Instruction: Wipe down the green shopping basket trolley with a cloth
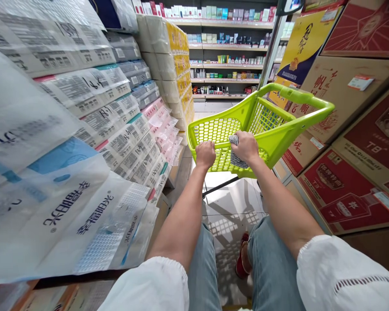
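Note:
A bright green plastic shopping cart (pixel 280 140) stands turned at an angle ahead of me, its handle to the right. My left hand (pixel 205 154) is closed around the near left part of its top rim. Farther right along the same rim, my right hand (pixel 245 147) is closed with a striped cloth (pixel 238 156) bunched in it. The cloth hangs down against the basket's lattice side, and the fingers on the rim's inner side are hidden. Nothing shows inside the visible part of the basket.
Stacked paper packs (pixel 116 125) slope along the left, with yellow-and-white packs (pixel 170 65) beyond. Red and brown cartons (pixel 339 190) line the right. Shelves of small products (pixel 228 47) cross the aisle's far end. Tiled floor (pixel 228 203) lies under the cart.

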Motion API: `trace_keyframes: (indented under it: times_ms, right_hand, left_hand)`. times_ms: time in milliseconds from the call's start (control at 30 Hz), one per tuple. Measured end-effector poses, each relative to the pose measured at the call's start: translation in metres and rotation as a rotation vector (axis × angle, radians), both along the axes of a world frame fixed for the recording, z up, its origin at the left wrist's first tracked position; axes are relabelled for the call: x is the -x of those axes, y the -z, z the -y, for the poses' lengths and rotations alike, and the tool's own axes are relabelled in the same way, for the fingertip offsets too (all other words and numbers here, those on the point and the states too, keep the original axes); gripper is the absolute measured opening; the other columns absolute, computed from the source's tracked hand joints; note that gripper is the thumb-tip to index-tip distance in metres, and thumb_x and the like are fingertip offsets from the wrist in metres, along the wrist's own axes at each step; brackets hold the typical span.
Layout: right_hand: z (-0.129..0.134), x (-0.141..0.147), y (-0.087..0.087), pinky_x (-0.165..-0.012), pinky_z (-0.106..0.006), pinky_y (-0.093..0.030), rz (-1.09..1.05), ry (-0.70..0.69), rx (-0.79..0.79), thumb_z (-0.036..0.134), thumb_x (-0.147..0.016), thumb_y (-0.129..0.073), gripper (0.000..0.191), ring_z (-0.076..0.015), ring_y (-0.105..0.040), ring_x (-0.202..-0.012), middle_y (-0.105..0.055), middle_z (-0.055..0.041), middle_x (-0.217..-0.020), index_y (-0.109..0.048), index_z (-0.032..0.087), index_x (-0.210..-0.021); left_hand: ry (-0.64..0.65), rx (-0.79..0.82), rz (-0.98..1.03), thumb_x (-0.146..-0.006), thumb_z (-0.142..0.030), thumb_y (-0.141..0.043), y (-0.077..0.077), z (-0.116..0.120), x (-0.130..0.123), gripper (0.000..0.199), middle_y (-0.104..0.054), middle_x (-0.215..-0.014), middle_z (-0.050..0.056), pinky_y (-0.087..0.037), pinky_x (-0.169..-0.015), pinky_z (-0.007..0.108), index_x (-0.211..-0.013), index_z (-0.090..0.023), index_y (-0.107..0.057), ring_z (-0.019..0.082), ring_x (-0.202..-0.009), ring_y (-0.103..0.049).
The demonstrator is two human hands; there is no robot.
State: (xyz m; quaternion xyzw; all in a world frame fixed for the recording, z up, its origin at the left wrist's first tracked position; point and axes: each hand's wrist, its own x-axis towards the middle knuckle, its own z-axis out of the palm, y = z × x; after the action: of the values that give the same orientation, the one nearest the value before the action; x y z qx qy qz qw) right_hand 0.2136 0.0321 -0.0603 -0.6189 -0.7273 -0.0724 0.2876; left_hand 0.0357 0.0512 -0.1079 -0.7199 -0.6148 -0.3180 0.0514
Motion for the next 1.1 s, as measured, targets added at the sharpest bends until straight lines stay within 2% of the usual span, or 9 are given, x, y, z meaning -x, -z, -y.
trace_keyframes:
  times_ms: [133, 267, 333, 533, 600, 767, 833, 933, 1100]
  right_hand:
    - [0.003, 0.014, 0.002, -0.086, -0.037, -0.041, -0.016, -0.037, -0.014, 0.030, -0.081, -0.054, 0.030, -0.0286, -0.051, -0.102, -0.065, -0.0119, -0.105, -0.061, 0.018, -0.107]
    - [0.005, 0.013, 0.001, -0.086, -0.036, -0.042, -0.005, -0.094, -0.006, 0.028, -0.080, -0.054, 0.029, -0.0271, -0.051, -0.102, -0.065, -0.0101, -0.107, -0.060, 0.019, -0.108]
    - [0.005, 0.001, -0.002, -0.085, -0.036, -0.043, 0.016, -0.077, -0.014, 0.029, -0.081, -0.054, 0.028, -0.0275, -0.051, -0.102, -0.065, -0.0098, -0.106, -0.061, 0.020, -0.106]
    - [0.002, -0.048, -0.009, -0.089, -0.042, -0.041, -0.049, 0.177, -0.087, 0.032, -0.084, -0.052, 0.031, -0.0313, -0.048, -0.106, -0.062, -0.0138, -0.112, -0.061, 0.017, -0.109]
    - [0.003, -0.045, -0.006, -0.091, -0.042, -0.040, -0.060, 0.158, -0.087, 0.031, -0.084, -0.052, 0.031, -0.0312, -0.047, -0.107, -0.062, -0.0138, -0.112, -0.061, 0.017, -0.110]
    - [0.008, -0.001, 0.002, -0.089, -0.038, -0.041, -0.017, -0.049, -0.016, 0.030, -0.084, -0.052, 0.028, -0.0287, -0.048, -0.105, -0.063, -0.0117, -0.110, -0.061, 0.019, -0.108]
    - [0.009, 0.006, 0.002, -0.088, -0.037, -0.041, 0.003, -0.083, -0.001, 0.029, -0.083, -0.053, 0.028, -0.0283, -0.048, -0.106, -0.063, -0.0114, -0.110, -0.060, 0.019, -0.108]
    - [0.008, -0.010, -0.002, -0.086, -0.037, -0.042, 0.009, -0.043, 0.002, 0.028, -0.082, -0.054, 0.028, -0.0289, -0.048, -0.106, -0.063, -0.0115, -0.109, -0.061, 0.019, -0.108]
    - [0.004, -0.046, -0.006, -0.089, -0.042, -0.040, -0.068, 0.140, -0.069, 0.030, -0.084, -0.052, 0.032, -0.0317, -0.046, -0.108, -0.062, -0.0135, -0.113, -0.060, 0.018, -0.111]
  left_hand:
    - [0.028, -0.088, -0.061, -0.095, -0.027, -0.034, -0.009, 0.001, -0.030, 0.028, -0.067, -0.095, 0.012, -0.037, -0.091, 0.042, -0.087, -0.018, -0.060, 0.027, -0.097, -0.057]
    - [0.068, -0.009, -0.003, -0.092, -0.025, -0.038, -0.008, -0.002, -0.051, 0.023, -0.069, -0.093, 0.010, -0.039, -0.086, 0.041, -0.086, -0.020, -0.060, 0.026, -0.094, -0.058]
    - [0.082, -0.004, 0.027, -0.095, -0.029, -0.034, -0.006, -0.004, -0.053, 0.029, -0.069, -0.094, 0.010, -0.039, -0.085, 0.040, -0.084, -0.021, -0.059, 0.026, -0.095, -0.058]
    - [0.087, 0.006, 0.049, -0.099, -0.035, -0.027, -0.005, -0.006, -0.055, 0.038, -0.069, -0.095, 0.010, -0.037, -0.087, 0.042, -0.082, -0.021, -0.058, 0.026, -0.098, -0.056]
    - [0.074, -0.001, 0.051, -0.099, -0.035, -0.027, -0.005, -0.005, -0.058, 0.038, -0.069, -0.095, 0.011, -0.037, -0.088, 0.042, -0.081, -0.021, -0.058, 0.026, -0.098, -0.056]
    - [0.077, -0.020, 0.027, -0.095, -0.028, -0.036, -0.004, -0.003, -0.058, 0.027, -0.069, -0.095, 0.009, -0.037, -0.087, 0.041, -0.084, -0.022, -0.060, 0.026, -0.097, -0.057]
    - [0.089, -0.025, 0.007, -0.094, -0.026, -0.037, -0.004, -0.003, -0.056, 0.025, -0.069, -0.094, 0.008, -0.038, -0.086, 0.040, -0.084, -0.023, -0.060, 0.025, -0.096, -0.057]
    - [0.076, -0.037, -0.005, -0.098, -0.030, -0.031, -0.005, -0.003, -0.053, 0.034, -0.069, -0.093, 0.009, -0.037, -0.087, 0.040, -0.082, -0.022, -0.060, 0.025, -0.096, -0.057]
    - [0.080, -0.024, 0.032, -0.100, -0.036, -0.027, -0.006, -0.004, -0.055, 0.040, -0.069, -0.093, 0.010, -0.036, -0.088, 0.041, -0.081, -0.021, -0.059, 0.025, -0.097, -0.057]
